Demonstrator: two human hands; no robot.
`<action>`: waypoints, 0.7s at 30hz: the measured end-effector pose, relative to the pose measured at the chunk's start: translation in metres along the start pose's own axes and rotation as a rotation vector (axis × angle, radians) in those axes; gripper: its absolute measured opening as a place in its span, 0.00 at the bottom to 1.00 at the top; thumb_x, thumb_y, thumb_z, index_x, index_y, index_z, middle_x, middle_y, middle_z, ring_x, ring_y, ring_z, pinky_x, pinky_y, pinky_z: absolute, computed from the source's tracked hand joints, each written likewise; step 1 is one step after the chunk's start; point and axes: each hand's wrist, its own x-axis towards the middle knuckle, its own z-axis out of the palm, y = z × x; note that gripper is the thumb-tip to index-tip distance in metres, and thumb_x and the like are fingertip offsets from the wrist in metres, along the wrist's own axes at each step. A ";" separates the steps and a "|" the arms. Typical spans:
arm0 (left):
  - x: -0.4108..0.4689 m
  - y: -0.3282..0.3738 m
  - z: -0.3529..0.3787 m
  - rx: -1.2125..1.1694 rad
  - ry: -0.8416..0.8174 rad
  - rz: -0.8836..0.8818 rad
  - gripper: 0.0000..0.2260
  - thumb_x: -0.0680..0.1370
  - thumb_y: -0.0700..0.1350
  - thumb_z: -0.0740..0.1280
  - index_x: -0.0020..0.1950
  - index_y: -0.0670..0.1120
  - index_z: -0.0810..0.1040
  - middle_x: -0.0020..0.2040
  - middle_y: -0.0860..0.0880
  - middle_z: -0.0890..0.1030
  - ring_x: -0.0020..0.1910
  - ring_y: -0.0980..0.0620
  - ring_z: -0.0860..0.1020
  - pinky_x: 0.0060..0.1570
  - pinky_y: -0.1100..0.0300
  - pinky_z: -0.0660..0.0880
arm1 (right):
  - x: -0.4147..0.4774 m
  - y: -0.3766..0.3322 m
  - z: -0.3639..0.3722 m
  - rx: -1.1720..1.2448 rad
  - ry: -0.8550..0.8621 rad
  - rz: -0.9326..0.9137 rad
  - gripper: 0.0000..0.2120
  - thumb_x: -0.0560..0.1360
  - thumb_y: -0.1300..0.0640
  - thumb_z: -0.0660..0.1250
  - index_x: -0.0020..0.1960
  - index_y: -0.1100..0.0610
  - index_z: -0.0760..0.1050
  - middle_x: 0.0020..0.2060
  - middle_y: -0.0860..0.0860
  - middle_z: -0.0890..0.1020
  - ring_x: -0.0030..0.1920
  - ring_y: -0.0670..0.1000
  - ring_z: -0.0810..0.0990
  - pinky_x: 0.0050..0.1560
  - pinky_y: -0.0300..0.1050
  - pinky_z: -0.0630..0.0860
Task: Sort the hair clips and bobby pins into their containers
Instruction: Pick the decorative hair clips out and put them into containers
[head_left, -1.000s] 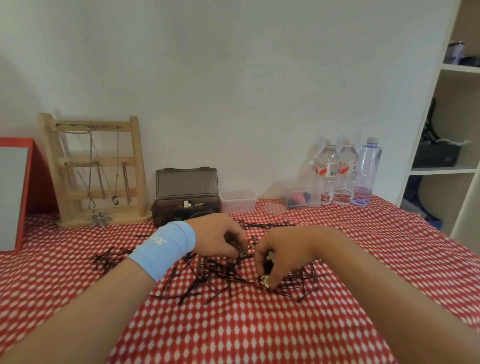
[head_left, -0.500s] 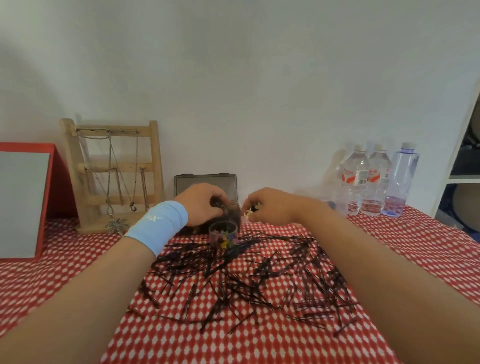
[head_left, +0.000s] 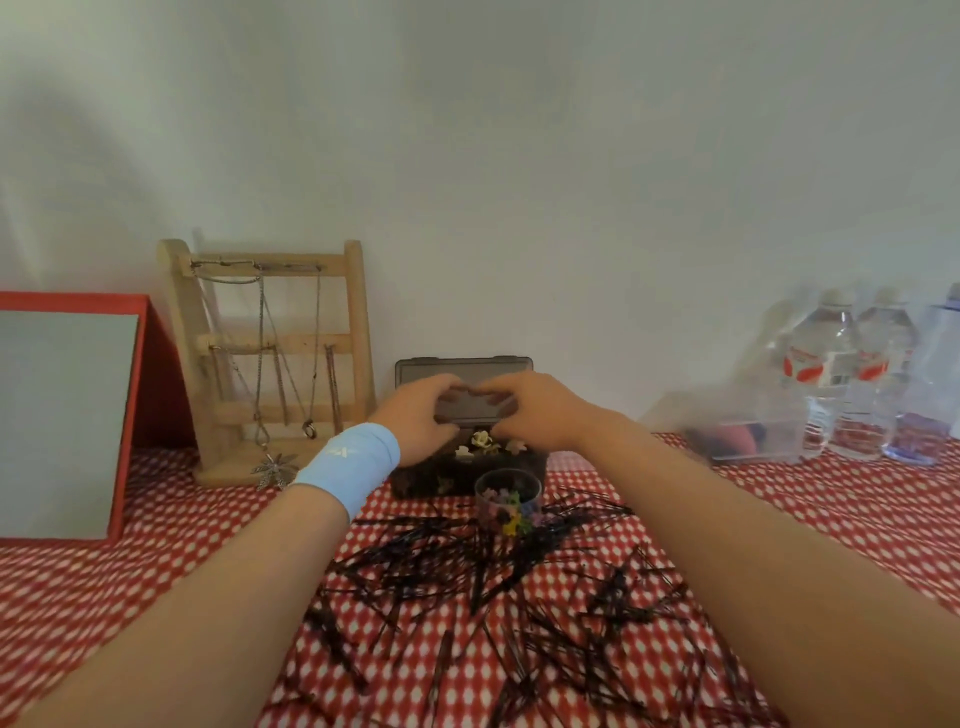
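Now left hand (head_left: 421, 415), right hand (head_left: 535, 410) curled over one box (head_left: 462, 470), grip unclear.

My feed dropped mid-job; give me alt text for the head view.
Both hands, left hand and right hand, meet over the open dark box holding hair clips. Bobby pins litter the red checked tablecloth behind a small clear cup.

Soft, even indoor light fills the scene, and faint diffuse shadows fall across the pale wall (head_left: 519, 156) at upper left. The whole frame is slightly soft — the water bottles (head_left: 852, 379) at the table's far right edge smear with motion blur. Wide-angle distortion stretches both forearms toward the lower corners.
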 end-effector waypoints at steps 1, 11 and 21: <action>-0.002 -0.004 0.000 0.000 0.010 0.015 0.23 0.76 0.40 0.70 0.71 0.50 0.72 0.66 0.51 0.77 0.65 0.51 0.74 0.65 0.60 0.69 | -0.003 0.000 -0.001 0.006 0.034 -0.018 0.22 0.75 0.59 0.72 0.68 0.50 0.76 0.60 0.49 0.81 0.55 0.47 0.79 0.56 0.38 0.73; -0.043 0.003 -0.003 0.009 -0.027 0.102 0.07 0.77 0.42 0.67 0.51 0.55 0.77 0.46 0.58 0.77 0.44 0.58 0.76 0.40 0.71 0.69 | -0.050 -0.030 -0.007 -0.338 -0.309 0.149 0.28 0.67 0.33 0.74 0.49 0.57 0.80 0.39 0.53 0.85 0.34 0.49 0.85 0.29 0.40 0.80; -0.081 0.006 -0.035 -0.036 -0.165 0.081 0.33 0.69 0.53 0.77 0.70 0.51 0.68 0.62 0.52 0.74 0.56 0.55 0.76 0.57 0.58 0.75 | -0.046 -0.075 0.000 0.046 -0.205 0.043 0.20 0.70 0.50 0.78 0.54 0.55 0.72 0.47 0.51 0.79 0.35 0.47 0.82 0.28 0.38 0.78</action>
